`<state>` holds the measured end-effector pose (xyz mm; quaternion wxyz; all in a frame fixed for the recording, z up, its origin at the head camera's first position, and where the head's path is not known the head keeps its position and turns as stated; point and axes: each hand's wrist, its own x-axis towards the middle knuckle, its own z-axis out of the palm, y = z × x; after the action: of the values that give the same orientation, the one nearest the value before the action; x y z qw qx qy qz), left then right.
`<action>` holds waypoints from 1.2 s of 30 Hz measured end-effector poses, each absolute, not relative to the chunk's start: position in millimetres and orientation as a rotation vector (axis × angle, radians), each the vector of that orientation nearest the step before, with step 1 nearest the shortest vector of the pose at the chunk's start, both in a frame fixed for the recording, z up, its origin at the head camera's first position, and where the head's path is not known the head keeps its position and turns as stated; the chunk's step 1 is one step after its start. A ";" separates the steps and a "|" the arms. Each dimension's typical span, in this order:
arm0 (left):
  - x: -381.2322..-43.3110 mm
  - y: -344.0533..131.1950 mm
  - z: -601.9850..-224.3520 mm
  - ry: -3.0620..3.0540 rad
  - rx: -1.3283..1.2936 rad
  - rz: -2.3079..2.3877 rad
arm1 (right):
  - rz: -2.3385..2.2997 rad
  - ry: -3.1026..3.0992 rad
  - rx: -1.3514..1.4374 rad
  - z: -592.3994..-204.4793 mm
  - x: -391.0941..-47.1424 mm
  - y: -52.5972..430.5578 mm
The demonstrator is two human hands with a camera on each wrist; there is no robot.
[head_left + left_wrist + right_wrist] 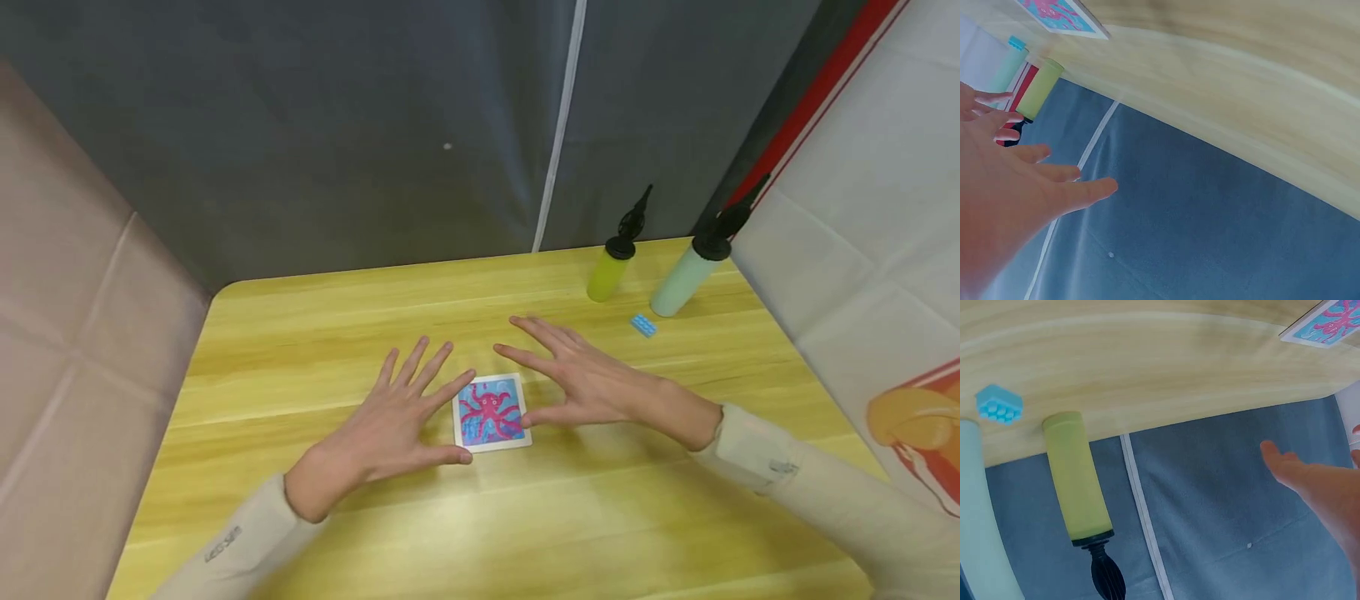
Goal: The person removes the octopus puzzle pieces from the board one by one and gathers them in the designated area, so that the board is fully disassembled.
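Note:
A square, white-edged card with a pink octopus on blue [491, 413] lies flat on the wooden table [360, 333]. On its left, my left hand [382, 425] hovers with fingers spread and thumb out, holding nothing. Over the card's right side, my right hand [581, 375] is likewise spread, its thumb near the card's edge. Whether either hand touches the card is hard to tell. In the left wrist view the octopus card [1063, 15] shows at the top, above the left hand [1022, 181]. The right wrist view shows part of the right hand [1319, 481].
Back right stand a yellow-green pump bottle [609, 273] and a taller pale green pump bottle [684, 282], both with black tops. A small blue studded block [643, 325] lies before them. A dark grey curtain [337, 142] hangs behind; pale walls [885, 225] flank the table.

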<state>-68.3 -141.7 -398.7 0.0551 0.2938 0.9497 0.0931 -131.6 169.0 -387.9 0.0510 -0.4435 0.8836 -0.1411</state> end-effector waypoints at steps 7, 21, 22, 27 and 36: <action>-60.5 -135.7 -407.0 2.856 0.888 0.269 | -0.563 2.697 -1.195 -395.3 -135.8 156.6; -46.1 -120.2 -420.5 2.780 0.809 0.276 | -0.665 2.691 -1.100 -421.9 -134.9 125.8; -45.1 -118.8 -422.0 2.770 0.792 0.283 | -0.665 2.687 -1.098 -422.8 -135.1 124.2; -41.5 -111.3 -430.4 2.739 0.737 0.321 | -0.663 2.671 -1.104 -424.4 -137.6 118.1; -38.1 -99.2 -436.9 2.704 0.731 0.301 | -0.690 2.634 -1.113 -427.9 -139.9 110.8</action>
<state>-38.1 -99.2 -436.9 0.1615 0.2561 0.9472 0.1053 -139.9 110.8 -427.9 0.1000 -0.3764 0.8909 -0.2336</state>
